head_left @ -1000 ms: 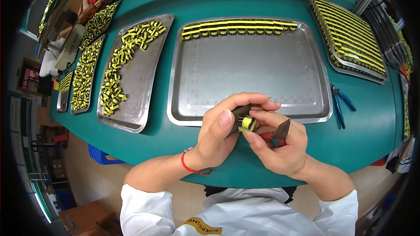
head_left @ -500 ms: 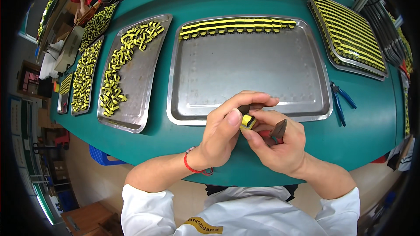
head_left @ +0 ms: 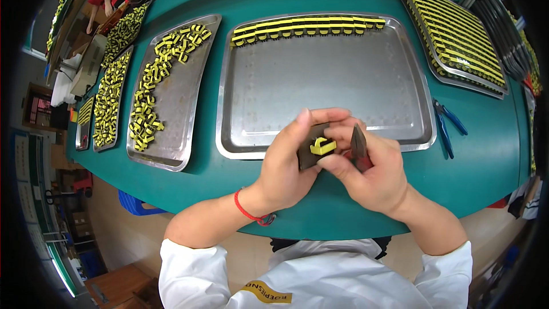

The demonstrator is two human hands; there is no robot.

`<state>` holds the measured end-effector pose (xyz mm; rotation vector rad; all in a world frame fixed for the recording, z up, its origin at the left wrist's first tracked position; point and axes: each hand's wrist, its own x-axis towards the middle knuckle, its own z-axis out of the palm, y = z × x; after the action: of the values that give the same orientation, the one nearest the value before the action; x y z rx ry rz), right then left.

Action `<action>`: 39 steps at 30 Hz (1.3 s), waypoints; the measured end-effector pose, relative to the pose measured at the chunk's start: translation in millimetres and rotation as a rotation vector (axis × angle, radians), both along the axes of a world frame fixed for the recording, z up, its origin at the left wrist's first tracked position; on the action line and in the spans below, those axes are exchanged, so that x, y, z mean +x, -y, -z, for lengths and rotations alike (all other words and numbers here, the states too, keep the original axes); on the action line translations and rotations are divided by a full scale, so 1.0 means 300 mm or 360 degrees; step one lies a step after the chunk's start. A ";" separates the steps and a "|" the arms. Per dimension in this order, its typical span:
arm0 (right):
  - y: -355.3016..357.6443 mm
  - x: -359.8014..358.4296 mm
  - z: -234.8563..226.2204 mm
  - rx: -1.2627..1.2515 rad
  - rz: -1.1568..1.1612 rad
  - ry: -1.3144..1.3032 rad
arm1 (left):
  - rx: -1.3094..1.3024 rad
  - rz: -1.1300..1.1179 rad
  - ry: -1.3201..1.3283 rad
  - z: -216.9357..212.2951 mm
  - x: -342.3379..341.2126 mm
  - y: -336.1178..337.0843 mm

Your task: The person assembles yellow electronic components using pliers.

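Beyond the hands, only a far band of parts (head_left: 303, 26) has been lined up in the tray (head_left: 326, 103); loose parts (head_left: 150, 91) remain leftward. A blocky yellow-and-black part (head_left: 324, 147) is held between the hands, by the dark plate (head_left: 307, 157) gripped in the left hand (head_left: 287, 163); pliers (head_left: 358, 144) are gripped in the right hand (head_left: 374, 171).

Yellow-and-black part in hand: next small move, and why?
Probably press the yellow-and-black part lightly against the dark flat piece: right-hand fingertips hold it just in front of that piece, which the left hand holds. Whether they already touch is unclear.
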<state>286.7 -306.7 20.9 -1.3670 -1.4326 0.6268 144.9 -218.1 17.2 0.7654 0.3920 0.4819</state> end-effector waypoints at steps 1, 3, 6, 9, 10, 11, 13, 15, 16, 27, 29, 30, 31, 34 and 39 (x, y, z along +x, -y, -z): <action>-0.004 0.010 -0.014 0.0022 -0.0010 -0.0041 | -0.0008 0.0004 -0.0005 -0.010 0.001 -0.006; -0.003 0.030 -0.025 -0.0138 -0.0012 -0.0082 | -0.0430 0.0016 0.0058 -0.023 -0.003 -0.017; -0.019 0.047 -0.007 0.0118 0.0010 0.0032 | -0.0491 0.0023 0.0094 -0.007 -0.002 -0.020; -0.015 0.031 -0.052 -0.0019 -0.0062 0.0088 | -0.0498 0.0048 0.0097 -0.008 -0.008 -0.018; -0.017 0.028 -0.040 -0.0023 -0.0063 0.0087 | -0.0475 0.0049 0.0067 -0.010 -0.008 -0.016; -0.019 0.024 -0.018 0.0065 -0.0027 0.0145 | -0.0479 0.0050 0.0066 -0.015 -0.006 -0.014; -0.020 0.022 -0.008 0.0150 0.0009 0.0204 | -0.0511 -0.0014 0.0042 -0.025 0.000 -0.009; -0.022 0.019 -0.009 0.0163 0.0041 0.0235 | -0.0514 -0.0022 0.0032 -0.025 0.000 -0.008; -0.022 0.020 -0.006 0.0162 0.0040 0.0235 | -0.0515 -0.0027 0.0024 -0.024 0.000 -0.008; -0.015 0.029 -0.003 0.0129 0.0124 -0.0145 | -0.0376 -0.0081 -0.0026 -0.031 -0.001 -0.026; -0.018 0.029 0.002 0.0107 0.0103 -0.0191 | -0.0360 -0.0098 -0.0035 -0.031 -0.003 -0.029; -0.021 0.030 0.003 0.0082 0.0079 -0.0239 | -0.0353 -0.0120 -0.0015 -0.033 -0.005 -0.030; -0.016 0.033 -0.008 0.0084 0.0077 -0.0239 | -0.0347 -0.0142 0.0006 -0.035 -0.005 -0.031; 0.007 0.025 -0.035 -0.0250 -0.0052 -0.0256 | 0.0097 -0.0299 0.0023 -0.037 -0.013 -0.012; 0.029 -0.026 -0.009 -0.0106 -0.0247 -0.0801 | 0.1472 -0.0528 0.0077 0.033 -0.007 -0.016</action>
<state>278.8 -315.4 23.4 -1.0524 -1.1185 1.0443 142.7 -213.4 7.4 1.5884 0.2366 1.0192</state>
